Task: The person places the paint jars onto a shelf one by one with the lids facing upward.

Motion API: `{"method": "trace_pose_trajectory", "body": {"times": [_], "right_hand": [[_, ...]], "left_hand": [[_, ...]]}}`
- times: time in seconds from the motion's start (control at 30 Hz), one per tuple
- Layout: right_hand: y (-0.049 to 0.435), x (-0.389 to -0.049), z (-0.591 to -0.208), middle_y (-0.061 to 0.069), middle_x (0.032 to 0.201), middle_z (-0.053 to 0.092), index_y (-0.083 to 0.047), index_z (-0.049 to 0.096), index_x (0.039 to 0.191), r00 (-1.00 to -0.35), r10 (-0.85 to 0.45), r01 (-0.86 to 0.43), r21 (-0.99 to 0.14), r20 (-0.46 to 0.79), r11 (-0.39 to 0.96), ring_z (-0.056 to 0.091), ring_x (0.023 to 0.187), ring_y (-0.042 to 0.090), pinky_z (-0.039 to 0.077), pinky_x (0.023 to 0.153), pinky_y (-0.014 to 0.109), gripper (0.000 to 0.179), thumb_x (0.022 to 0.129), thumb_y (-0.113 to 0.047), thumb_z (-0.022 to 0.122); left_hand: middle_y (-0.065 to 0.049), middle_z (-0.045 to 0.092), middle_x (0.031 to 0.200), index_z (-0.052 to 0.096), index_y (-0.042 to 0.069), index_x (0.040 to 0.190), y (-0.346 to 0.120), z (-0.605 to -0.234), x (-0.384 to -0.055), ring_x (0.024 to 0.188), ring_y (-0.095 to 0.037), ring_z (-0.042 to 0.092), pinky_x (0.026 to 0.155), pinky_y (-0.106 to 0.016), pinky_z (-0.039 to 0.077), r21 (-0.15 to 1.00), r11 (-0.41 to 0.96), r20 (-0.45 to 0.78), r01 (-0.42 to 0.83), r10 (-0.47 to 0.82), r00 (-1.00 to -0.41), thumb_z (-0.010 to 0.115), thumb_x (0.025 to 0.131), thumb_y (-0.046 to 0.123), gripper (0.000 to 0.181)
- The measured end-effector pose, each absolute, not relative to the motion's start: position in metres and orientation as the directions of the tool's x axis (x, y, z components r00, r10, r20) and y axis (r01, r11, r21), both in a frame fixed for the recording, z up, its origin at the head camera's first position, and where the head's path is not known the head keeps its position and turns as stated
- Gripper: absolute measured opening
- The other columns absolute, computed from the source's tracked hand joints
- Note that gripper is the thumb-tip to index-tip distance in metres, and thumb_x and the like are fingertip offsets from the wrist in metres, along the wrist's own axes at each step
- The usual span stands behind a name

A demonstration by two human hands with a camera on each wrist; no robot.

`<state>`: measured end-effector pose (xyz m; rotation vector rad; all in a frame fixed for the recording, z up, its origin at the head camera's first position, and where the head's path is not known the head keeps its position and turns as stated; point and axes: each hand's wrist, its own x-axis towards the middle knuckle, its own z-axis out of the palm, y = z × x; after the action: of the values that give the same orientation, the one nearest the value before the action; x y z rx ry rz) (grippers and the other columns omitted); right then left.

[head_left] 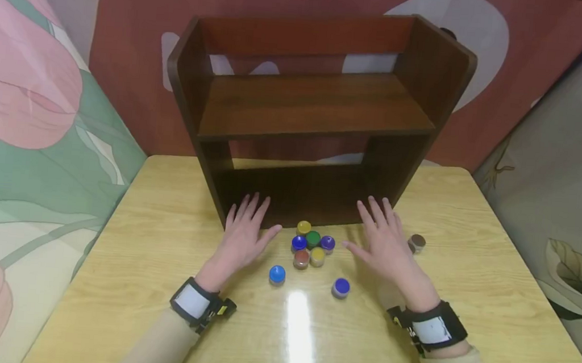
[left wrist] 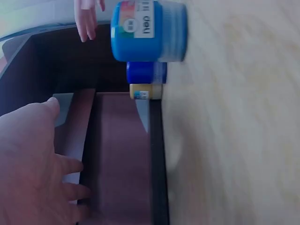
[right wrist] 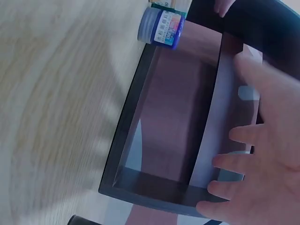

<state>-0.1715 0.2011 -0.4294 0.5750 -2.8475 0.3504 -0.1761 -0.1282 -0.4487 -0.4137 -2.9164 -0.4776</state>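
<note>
A dark brown two-tier wooden shelf (head_left: 323,101) stands upright on the table. My left hand (head_left: 240,243), fingers spread, hovers by the shelf's lower left front. The right hand (head_left: 385,249) is spread likewise near the lower right front; neither hand holds anything. Between them several small paint jars cluster at the shelf's base, among them a green-lidded jar (head_left: 312,239), a purple-lidded jar (head_left: 327,243) and a reddish-brown-lidded jar (head_left: 301,259). Closer to me sit a light blue jar (head_left: 277,275) and a violet-blue jar (head_left: 341,288). Whether the fingertips touch the shelf I cannot tell.
A dark brown-lidded jar (head_left: 417,242) stands apart, to the right of my right hand. The light wood table (head_left: 488,288) has a patterned cloth backdrop (head_left: 130,77) behind it and similar cloth at both sides.
</note>
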Motion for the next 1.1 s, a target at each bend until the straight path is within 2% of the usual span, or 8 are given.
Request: {"method": "trace_pose_trajectory", "body": {"times": [0.1,0.23,0.33,0.43,0.57,0.73,0.9,1.1], "right_hand": [[0.204,-0.176,-0.426,0.031,0.156,0.032,-0.001,0.034,0.153,-0.885,-0.33,-0.411,-0.219,0.327,0.885,0.026,0.145,0.055,0.026,0.118,0.067,0.087,0.087,-0.041,0.075],[0.21,-0.181,-0.421,0.032,0.151,0.039,0.001,0.04,0.148,-0.866,-0.249,-0.394,-0.285,0.434,0.874,0.036,0.139,0.053,0.032,0.116,0.065,0.078,0.086,-0.029,0.078],[0.214,-0.183,-0.415,0.032,0.146,0.044,0.003,0.043,0.145,-0.851,-0.164,-0.37,-0.347,0.499,0.862,0.042,0.134,0.052,0.036,0.112,0.064,0.072,0.087,-0.022,0.077],[0.218,-0.185,-0.409,0.033,0.14,0.048,0.005,0.044,0.143,-0.846,-0.07,-0.33,-0.416,0.528,0.847,0.045,0.129,0.051,0.039,0.11,0.063,0.067,0.088,-0.018,0.075],[0.22,-0.187,-0.403,0.033,0.135,0.05,0.007,0.045,0.14,-0.842,0.038,-0.275,-0.488,0.538,0.829,0.05,0.123,0.048,0.044,0.102,0.06,0.06,0.091,-0.016,0.071],[0.221,-0.191,-0.401,0.031,0.13,0.052,0.007,0.042,0.14,-0.832,0.137,-0.226,-0.553,0.538,0.802,0.053,0.116,0.044,0.049,0.089,0.055,0.057,0.094,-0.018,0.066],[0.221,-0.197,-0.401,0.029,0.134,0.05,0.004,0.038,0.144,-0.829,0.219,-0.182,-0.619,0.514,0.764,0.053,0.118,0.041,0.052,0.091,0.051,0.061,0.095,-0.021,0.065],[0.224,-0.206,-0.405,0.026,0.138,0.048,0.0,0.034,0.148,-0.842,0.255,-0.165,-0.678,0.475,0.717,0.054,0.118,0.039,0.054,0.091,0.051,0.063,0.096,-0.02,0.063]], "left_hand": [[-0.017,0.035,0.161,0.037,0.016,0.154,-0.129,-0.443,-0.176,0.15,-0.038,0.031,0.122,-0.06,0.027,0.334,0.89,0.233,0.311,0.242,-0.942,0.047,0.099,0.059,0.071],[-0.013,0.048,0.153,0.049,0.017,0.147,-0.13,-0.435,-0.175,0.142,-0.033,0.045,0.117,-0.051,0.04,0.395,0.842,0.259,0.366,0.28,-0.924,0.058,0.097,0.054,0.063],[-0.007,0.059,0.143,0.056,0.018,0.14,-0.129,-0.428,-0.172,0.131,-0.027,0.057,0.108,-0.045,0.05,0.432,0.793,0.223,0.429,0.367,-0.903,0.063,0.095,0.048,0.054],[-0.003,0.067,0.129,0.063,0.017,0.132,-0.128,-0.421,-0.167,0.116,-0.021,0.064,0.097,-0.038,0.057,0.463,0.744,0.138,0.482,0.476,-0.868,0.068,0.093,0.043,0.047],[-0.002,0.071,0.117,0.066,0.015,0.125,-0.125,-0.414,-0.159,0.104,-0.016,0.065,0.084,-0.032,0.056,0.476,0.721,-0.014,0.504,0.579,-0.815,0.077,0.086,0.043,0.05],[0.001,0.069,0.117,0.065,0.019,0.123,-0.12,-0.41,-0.15,0.102,-0.015,0.063,0.083,-0.032,0.053,0.412,0.773,-0.166,0.482,0.584,-0.795,0.086,0.076,0.042,0.056],[0.002,0.068,0.115,0.066,0.019,0.121,-0.115,-0.415,-0.148,0.099,-0.013,0.062,0.087,-0.032,0.054,0.393,0.767,-0.201,0.507,0.61,-0.766,0.088,0.076,0.034,0.052],[0.004,0.067,0.103,0.066,0.019,0.114,-0.111,-0.423,-0.147,0.094,-0.012,0.062,0.085,-0.03,0.054,0.374,0.753,-0.196,0.542,0.635,-0.747,0.087,0.076,0.028,0.045]]}}
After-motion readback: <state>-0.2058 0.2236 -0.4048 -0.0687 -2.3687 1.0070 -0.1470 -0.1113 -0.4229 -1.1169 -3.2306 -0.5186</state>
